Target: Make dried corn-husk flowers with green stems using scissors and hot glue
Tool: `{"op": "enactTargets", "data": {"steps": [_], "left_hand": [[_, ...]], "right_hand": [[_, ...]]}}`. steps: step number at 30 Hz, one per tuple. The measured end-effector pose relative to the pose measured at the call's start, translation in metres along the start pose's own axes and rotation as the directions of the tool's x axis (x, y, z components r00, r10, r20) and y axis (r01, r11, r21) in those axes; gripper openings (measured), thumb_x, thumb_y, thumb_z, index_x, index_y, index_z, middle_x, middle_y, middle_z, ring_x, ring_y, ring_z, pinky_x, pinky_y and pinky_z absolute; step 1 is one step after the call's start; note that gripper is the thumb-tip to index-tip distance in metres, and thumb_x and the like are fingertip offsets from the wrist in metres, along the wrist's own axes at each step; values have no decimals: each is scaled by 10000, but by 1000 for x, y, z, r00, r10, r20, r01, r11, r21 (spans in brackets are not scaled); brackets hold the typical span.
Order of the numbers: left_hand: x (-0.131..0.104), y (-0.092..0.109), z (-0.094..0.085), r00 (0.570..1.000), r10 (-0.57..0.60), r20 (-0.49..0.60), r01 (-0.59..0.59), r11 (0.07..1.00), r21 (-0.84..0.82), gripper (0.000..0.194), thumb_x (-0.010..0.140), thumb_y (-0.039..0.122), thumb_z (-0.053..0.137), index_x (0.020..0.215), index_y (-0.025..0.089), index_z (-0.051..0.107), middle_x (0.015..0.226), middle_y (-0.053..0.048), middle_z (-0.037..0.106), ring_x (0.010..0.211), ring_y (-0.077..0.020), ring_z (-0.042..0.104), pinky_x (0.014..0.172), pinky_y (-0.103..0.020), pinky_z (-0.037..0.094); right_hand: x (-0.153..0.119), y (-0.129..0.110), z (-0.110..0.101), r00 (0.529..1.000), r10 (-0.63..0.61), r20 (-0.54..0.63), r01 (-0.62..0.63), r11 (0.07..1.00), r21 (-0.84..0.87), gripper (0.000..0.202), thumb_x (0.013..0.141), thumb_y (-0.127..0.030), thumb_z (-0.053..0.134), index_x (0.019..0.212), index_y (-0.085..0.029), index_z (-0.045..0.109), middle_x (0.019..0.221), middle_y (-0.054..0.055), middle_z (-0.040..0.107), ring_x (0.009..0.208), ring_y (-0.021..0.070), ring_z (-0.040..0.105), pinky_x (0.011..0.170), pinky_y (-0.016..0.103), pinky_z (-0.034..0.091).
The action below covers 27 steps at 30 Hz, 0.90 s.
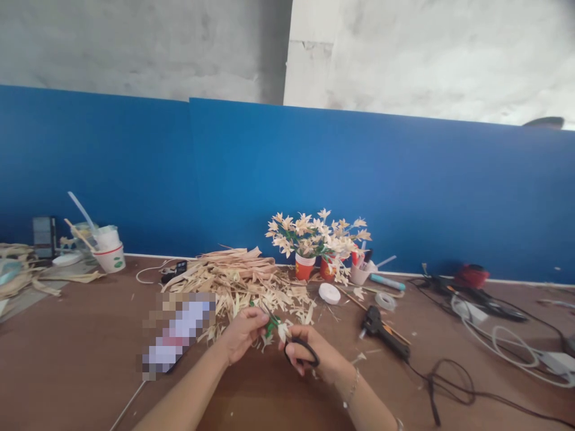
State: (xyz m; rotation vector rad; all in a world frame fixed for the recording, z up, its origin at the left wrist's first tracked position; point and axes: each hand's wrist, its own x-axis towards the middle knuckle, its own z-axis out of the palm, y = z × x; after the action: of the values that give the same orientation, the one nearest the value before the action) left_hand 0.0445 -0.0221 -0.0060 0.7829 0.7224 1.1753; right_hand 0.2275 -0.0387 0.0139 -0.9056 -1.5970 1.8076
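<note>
My left hand is closed in a pinch on a thin green stem, in front of the straw heap. A pale flower sits at the near end of the green, between my two hands. Around black-handled scissors my right hand is closed, with the fingers in the handle loops. The scissor blades point up and left toward the stem; whether they touch it I cannot tell. Behind both hands lies a heap of dry, straw-coloured husk strips.
Cups of pale flowers stand by the blue partition. A white disc, a tape roll and a black glue gun lie to the right, with cables. A blurred phone-like object and white cup are left.
</note>
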Motion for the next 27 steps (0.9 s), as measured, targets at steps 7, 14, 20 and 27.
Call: {"op": "enactTargets", "data": {"steps": [7, 14, 20, 27], "left_hand": [[-1, 0, 0, 1000, -3, -22, 2, 1000, -21, 206, 523, 204, 787, 513, 117, 601, 551, -2, 599, 525, -85, 532, 521, -183, 417], [-3, 3, 4, 999, 11, 46, -8, 999, -49, 165, 582, 197, 758, 597, 115, 616, 611, -14, 616, 545, -83, 546, 549, -176, 430], [-6, 3, 10, 998, 27, 64, -23, 998, -62, 156, 606, 195, 742, 681, 129, 622, 649, -5, 626, 589, -103, 572, 588, -210, 454], [-5, 4, 7, 997, 43, 57, -42, 999, -10, 164, 558, 195, 770, 603, 113, 635, 641, -4, 627, 552, -77, 528, 568, -194, 418]], "right_hand": [[2, 4, 1, 998, -63, -7, 63, 998, -3, 402, 624, -487, 667, 724, -117, 546, 428, -72, 457, 310, 15, 342, 305, 133, 218], [7, 9, 6, 991, -115, -63, 115, 993, -2, 368, 614, -455, 690, 723, -137, 540, 504, -66, 480, 368, 27, 390, 339, 138, 335], [13, 14, 8, 984, -117, -134, 110, 992, -57, 394, 511, -399, 770, 695, -143, 533, 552, -70, 489, 396, 19, 376, 337, 136, 353], [9, 9, 10, 988, -133, -80, 135, 990, 27, 354, 560, -406, 744, 713, -144, 561, 632, -39, 538, 425, 24, 424, 370, 141, 384]]}}
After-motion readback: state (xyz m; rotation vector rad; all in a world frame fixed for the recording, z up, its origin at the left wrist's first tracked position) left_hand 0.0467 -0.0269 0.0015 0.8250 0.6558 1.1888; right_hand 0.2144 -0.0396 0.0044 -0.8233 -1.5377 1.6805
